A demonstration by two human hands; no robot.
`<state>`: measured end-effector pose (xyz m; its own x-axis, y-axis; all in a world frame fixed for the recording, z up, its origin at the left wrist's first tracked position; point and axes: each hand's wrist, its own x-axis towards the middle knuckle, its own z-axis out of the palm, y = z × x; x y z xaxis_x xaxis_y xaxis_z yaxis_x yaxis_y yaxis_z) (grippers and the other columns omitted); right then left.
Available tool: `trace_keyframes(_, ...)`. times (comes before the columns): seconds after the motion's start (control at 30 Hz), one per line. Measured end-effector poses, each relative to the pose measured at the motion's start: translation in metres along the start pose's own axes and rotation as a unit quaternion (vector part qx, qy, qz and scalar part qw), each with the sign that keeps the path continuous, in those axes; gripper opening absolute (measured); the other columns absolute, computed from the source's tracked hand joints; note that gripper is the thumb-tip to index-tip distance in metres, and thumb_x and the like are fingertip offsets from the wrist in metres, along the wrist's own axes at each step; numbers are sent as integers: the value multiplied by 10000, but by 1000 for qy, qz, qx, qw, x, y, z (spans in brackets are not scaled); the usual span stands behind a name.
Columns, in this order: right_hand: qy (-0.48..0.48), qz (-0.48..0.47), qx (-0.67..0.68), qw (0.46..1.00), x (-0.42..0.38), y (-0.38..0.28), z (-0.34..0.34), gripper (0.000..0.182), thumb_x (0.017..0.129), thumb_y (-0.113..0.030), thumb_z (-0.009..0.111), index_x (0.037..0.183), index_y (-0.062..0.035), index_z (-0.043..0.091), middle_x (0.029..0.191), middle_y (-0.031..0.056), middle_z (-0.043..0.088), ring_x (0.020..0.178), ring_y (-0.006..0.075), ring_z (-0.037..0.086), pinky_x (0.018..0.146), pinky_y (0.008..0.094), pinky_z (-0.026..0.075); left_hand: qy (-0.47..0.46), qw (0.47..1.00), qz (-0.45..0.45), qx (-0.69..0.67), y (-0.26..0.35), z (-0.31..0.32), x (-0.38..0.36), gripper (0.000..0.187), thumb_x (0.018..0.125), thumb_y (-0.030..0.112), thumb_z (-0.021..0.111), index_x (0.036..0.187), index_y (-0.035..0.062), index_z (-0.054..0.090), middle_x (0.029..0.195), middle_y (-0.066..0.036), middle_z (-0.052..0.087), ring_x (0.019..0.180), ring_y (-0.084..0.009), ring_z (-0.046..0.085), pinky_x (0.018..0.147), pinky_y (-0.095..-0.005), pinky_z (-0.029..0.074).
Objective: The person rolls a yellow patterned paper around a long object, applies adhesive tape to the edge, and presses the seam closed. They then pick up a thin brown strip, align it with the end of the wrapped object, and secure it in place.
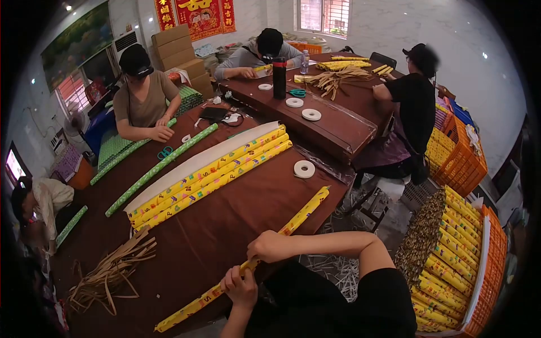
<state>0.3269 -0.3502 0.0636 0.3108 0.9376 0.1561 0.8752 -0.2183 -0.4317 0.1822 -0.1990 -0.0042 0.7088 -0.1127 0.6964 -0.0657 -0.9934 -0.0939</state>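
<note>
A slim roll of yellow patterned wrapping paper (307,211) lies slantwise across the near part of the brown table, in front of my body. My right hand (269,247) is closed around its middle. Just below, my left hand (241,287) grips the same roll, with its thumb and fingers wrapped about it. Whatever lies between the two hands is partly hidden by the fingers. Beyond my hands, several more yellow rolls (214,183) rest side by side next to a long pale sheet (169,183). A white tape roll (304,169) lies flat near the table's right edge.
Brown paper strips (115,270) lie at the left. Green rolls (160,169) and teal scissors (164,152) are near a co-worker (143,93); other people sit around the tables. A dark bottle (279,79) stands on the raised table. An orange crate (484,276) of yellow rolls is at right.
</note>
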Motion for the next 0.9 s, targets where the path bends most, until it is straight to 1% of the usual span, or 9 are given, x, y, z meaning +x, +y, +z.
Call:
trace_keyframes(0.1, 26, -1, -24, 999, -8, -7, 1, 122, 765, -129, 640, 873, -97, 685, 824, 63, 648, 755, 290, 666, 631, 408, 530, 11, 1000, 7, -29, -7, -13, 23, 252, 866, 216, 672, 1041, 68, 565, 1181, -121, 536, 1199, -311, 469, 975, -498, 386)
trace_keyframes(0.23, 34, 18, -46, 998, -16, -15, 7, 138, 754, -128, 633, 876, -82, 678, 820, 64, 640, 758, 287, 668, 634, 414, 533, -89, 992, 7, -89, -15, -28, 43, 460, 750, 166, 707, 1161, 44, 540, 1287, -186, 520, 1240, -358, 482, 983, -494, 405)
trace_keyframes(0.33, 60, 10, -76, 995, -19, -19, 16, 152, 750, -118, 625, 883, -73, 682, 812, 67, 640, 770, 288, 669, 648, 411, 536, -140, 978, 4, -157, -18, -20, 41, 496, 709, 127, 709, 1171, 15, 570, 1154, -176, 605, 1092, -339, 595, 914, -444, 467)
trace_keyframes(0.4, 72, 27, -64, 995, -21, -19, 19, 176, 750, -117, 623, 906, -70, 689, 827, 71, 650, 778, 288, 670, 666, 406, 539, -229, 958, -27, -173, -18, -19, 35, 489, 693, 103, 714, 1158, -5, 606, 1001, -149, 660, 935, -310, 656, 835, -402, 511)
trace_keyframes(0.57, 94, 49, -71, 992, -19, -18, 31, 247, 751, -120, 620, 974, -52, 704, 892, 83, 684, 812, 278, 676, 734, 385, 542, -194, 970, -27, -144, -16, -17, 33, 451, 703, 87, 712, 1137, -3, 626, 956, -129, 672, 885, -285, 667, 808, -393, 525)
trace_keyframes(0.63, 175, 15, -75, 982, -15, -17, 38, 158, 748, -121, 636, 877, -46, 688, 832, 95, 668, 784, 293, 667, 743, 396, 532, -202, 969, -34, -138, -17, -17, 32, 447, 709, 81, 709, 1140, -3, 624, 976, -133, 673, 907, -287, 668, 819, -396, 527)
trace_keyframes(0.77, 176, 4, -83, 981, -13, -19, 41, 177, 748, -124, 636, 891, -29, 680, 852, 100, 671, 806, 284, 666, 754, 390, 529, -216, 965, -57, -141, -21, -22, 31, 426, 722, 71, 694, 1136, 3, 624, 1032, -140, 680, 955, -303, 669, 852, -404, 531)
trace_keyframes(0.83, 97, -8, -118, 988, -14, -22, 40, 335, 764, -142, 615, 1058, 14, 652, 1037, 130, 681, 941, 269, 666, 827, 369, 530, -226, 962, -65, -141, -22, -23, 29, 426, 725, 72, 692, 1141, 5, 623, 1050, -141, 681, 972, -309, 668, 862, -407, 531)
trace_keyframes(0.9, 100, -7, -130, 986, -15, -22, 48, 351, 770, -148, 613, 1079, 16, 638, 1072, 139, 673, 973, 272, 659, 845, 372, 527, -230, 962, -68, -131, -23, -22, 27, 458, 726, 63, 681, 1176, 6, 615, 1052, -137, 680, 975, -324, 664, 855, -413, 533)
